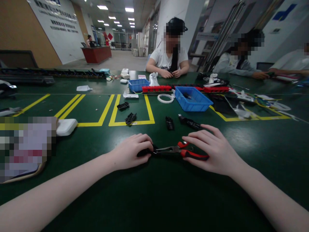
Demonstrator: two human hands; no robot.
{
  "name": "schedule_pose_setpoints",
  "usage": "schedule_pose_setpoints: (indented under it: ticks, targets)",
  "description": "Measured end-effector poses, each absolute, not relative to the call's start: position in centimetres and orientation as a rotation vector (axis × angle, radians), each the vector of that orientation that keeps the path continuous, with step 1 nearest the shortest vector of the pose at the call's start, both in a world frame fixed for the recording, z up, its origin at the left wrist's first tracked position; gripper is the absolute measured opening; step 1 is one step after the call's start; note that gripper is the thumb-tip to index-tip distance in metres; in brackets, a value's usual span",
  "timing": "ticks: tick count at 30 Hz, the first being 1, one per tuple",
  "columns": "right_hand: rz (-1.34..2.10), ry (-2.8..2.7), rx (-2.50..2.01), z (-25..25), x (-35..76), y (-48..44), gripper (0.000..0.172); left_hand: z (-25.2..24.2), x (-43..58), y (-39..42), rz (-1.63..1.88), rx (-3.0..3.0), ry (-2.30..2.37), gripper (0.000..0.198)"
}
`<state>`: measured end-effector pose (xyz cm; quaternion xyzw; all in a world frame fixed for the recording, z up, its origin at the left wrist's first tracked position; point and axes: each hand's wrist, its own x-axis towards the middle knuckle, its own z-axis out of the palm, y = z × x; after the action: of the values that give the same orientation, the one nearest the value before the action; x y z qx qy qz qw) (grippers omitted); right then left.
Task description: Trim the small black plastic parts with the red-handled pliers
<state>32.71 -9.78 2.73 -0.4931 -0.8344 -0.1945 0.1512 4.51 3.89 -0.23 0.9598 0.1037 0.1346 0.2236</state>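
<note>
My left hand (135, 150) is closed around a small black part (144, 152), mostly hidden by the fingers. Red-and-black long-nose pliers (180, 150) lie in my right hand (209, 149), whose fingers bend over the two handles. The plier tips point left and meet the black part at my left fingertips. Just beyond the pliers, a short black part (169, 123) and a longer black piece (189, 122) rest on the green table (154, 196). Two more black parts, one near (130, 118) and one farther (123, 106), sit inside a yellow taped outline.
Blue bins (193, 99) (138, 85), a white ring (165, 98) and a red strip (156, 89) stand farther back. A white case (66, 127) is at left beside a blurred flat object. Cables and bags lie at right. A person (171, 51) sits opposite.
</note>
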Motion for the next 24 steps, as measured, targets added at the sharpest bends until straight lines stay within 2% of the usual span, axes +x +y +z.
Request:
schedule_pose_setpoints:
  ticks: [9, 24]
  targets:
    - [-0.614, -2.353, -1.435, 2.4, 32.8, -9.5, 0.042, 0.0, 4.6, 3.7, 0.351, 2.647, 0.284, 0.011]
    - [-0.657, -2.300, -1.459, 2.6, 33.0, -9.6, 0.043, 0.3, 4.6, 4.8, 0.272, 2.114, 0.459, 0.018]
